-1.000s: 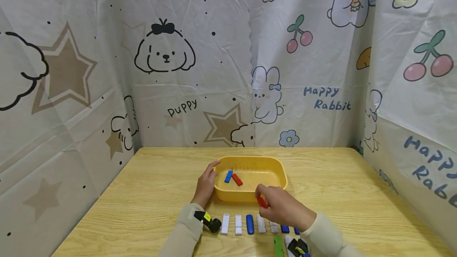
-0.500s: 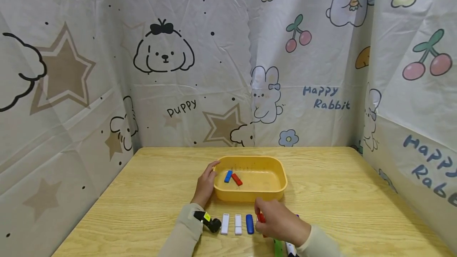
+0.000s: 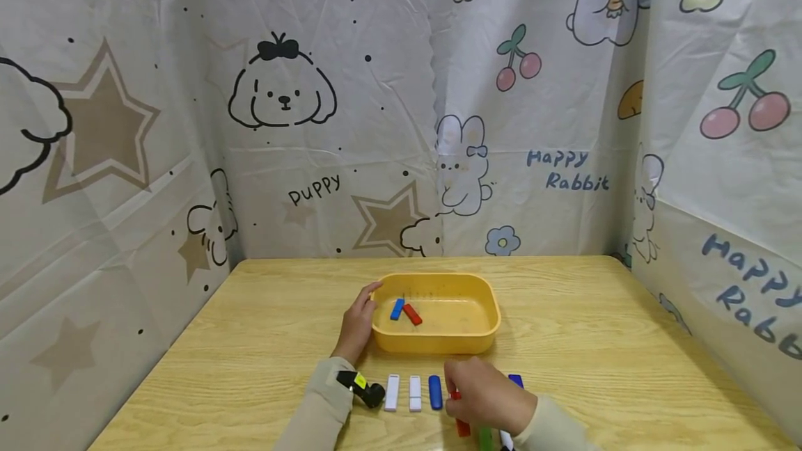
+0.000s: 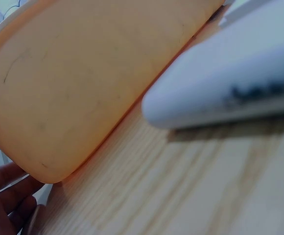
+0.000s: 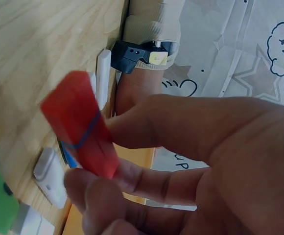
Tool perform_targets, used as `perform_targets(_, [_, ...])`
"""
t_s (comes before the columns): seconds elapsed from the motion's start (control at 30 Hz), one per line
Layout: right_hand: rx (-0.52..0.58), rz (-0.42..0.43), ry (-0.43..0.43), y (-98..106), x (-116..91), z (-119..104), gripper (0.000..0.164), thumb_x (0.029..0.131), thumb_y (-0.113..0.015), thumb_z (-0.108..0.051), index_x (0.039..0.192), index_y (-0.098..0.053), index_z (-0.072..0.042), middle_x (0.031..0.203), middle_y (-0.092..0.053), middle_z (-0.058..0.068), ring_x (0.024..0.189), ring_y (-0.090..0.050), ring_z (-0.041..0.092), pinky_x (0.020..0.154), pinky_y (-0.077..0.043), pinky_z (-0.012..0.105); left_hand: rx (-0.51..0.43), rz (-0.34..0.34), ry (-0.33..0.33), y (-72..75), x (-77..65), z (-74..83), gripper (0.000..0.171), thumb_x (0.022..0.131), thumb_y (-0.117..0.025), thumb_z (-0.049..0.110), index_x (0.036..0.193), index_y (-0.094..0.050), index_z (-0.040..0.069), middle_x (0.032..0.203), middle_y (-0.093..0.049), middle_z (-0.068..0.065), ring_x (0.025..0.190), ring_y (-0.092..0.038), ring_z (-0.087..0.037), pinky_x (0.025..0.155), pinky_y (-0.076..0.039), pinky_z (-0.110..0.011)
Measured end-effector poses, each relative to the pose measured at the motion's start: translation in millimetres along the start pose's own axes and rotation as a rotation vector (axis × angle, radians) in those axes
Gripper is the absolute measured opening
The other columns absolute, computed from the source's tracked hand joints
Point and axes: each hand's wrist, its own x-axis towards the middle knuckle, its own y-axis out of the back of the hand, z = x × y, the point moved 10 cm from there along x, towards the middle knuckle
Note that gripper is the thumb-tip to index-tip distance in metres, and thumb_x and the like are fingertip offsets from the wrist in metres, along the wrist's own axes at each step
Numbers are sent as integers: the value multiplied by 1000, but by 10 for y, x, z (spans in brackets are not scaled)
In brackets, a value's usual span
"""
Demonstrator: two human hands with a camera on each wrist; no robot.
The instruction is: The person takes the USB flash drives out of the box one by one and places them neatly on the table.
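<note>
My right hand (image 3: pixel 491 392) pinches a red USB stick (image 5: pixel 81 122) between thumb and fingers, low over the right part of a row of sticks. A thin blue line crosses the red one. My left hand (image 3: pixel 357 326) rests against the left side of a yellow tub (image 3: pixel 436 344), its fingers (image 4: pixel 17 193) fairly straight at the tub's corner. Inside the tub lie a blue stick (image 3: pixel 397 309) and a red stick (image 3: pixel 411 314). Two white sticks (image 3: pixel 392 393) and a rounded blue stick (image 3: pixel 435 392) stay visible in the row. My right hand hides others.
Nearer the front edge, a green stick (image 3: pixel 485 438) and a white stick (image 3: pixel 506 440) are partly covered by my right arm. Another blue stick (image 3: pixel 516 381) shows beyond that hand. Printed cloth (image 3: pixel 282 159) surrounds the wooden table (image 3: pixel 282 319).
My right hand has come down and toward me from the tub's front edge to the row, carrying the red USB stick. The left hand keeps its place at the tub.
</note>
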Motion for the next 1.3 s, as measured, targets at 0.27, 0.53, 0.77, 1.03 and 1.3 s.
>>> perform_targets(0.27, [-31, -79, -62, -152, 25, 47, 19, 77, -71, -12, 73, -53, -16, 60, -50, -5, 52, -44, 9, 48, -34, 22, -3, -2, 5, 0, 3, -21, 41, 98, -41, 16, 135, -55, 25, 144, -48, -6, 132, -42, -28, 108, -31, -52])
perform_targets(0.53, [-17, -98, -51, -225, 17, 45, 20, 75, -70, -10, 70, -52, -16, 57, -51, -6, 48, -46, 8, 44, -33, 21, -2, -4, 3, 4, -5, -23, 41, 98, -41, 16, 135, -55, 25, 144, -48, -6, 132, -43, -28, 108, -32, -52])
perform_targets(0.77, [-37, -135, -129, -260, 24, 123, 18, 76, -69, -8, 83, -53, -12, 62, -52, -3, 50, -47, 10, 44, -33, 22, 5, -6, 3, 3, -7, -17, 40, 98, -41, 16, 134, -55, 25, 144, -48, -6, 132, -43, -29, 108, -32, -52])
perform_targets(1.03, [-18, -125, -139, -247, 31, 141, 23, 75, -68, -8, 88, -50, -11, 64, -48, 0, 51, -43, 12, 44, -29, 24, -11, -9, -3, 5, -1, -6, 41, 97, -41, 16, 135, -55, 24, 144, -48, -6, 133, -41, -29, 108, -31, -52])
perform_targets(1.3, [-35, -126, -179, -252, 39, 179, 23, 76, -69, -11, 89, -51, -11, 66, -50, 1, 52, -45, 14, 46, -31, 25, -3, -10, -6, 8, -4, 4, 40, 98, -40, 15, 134, -55, 25, 144, -48, -7, 133, -42, -30, 108, -32, -53])
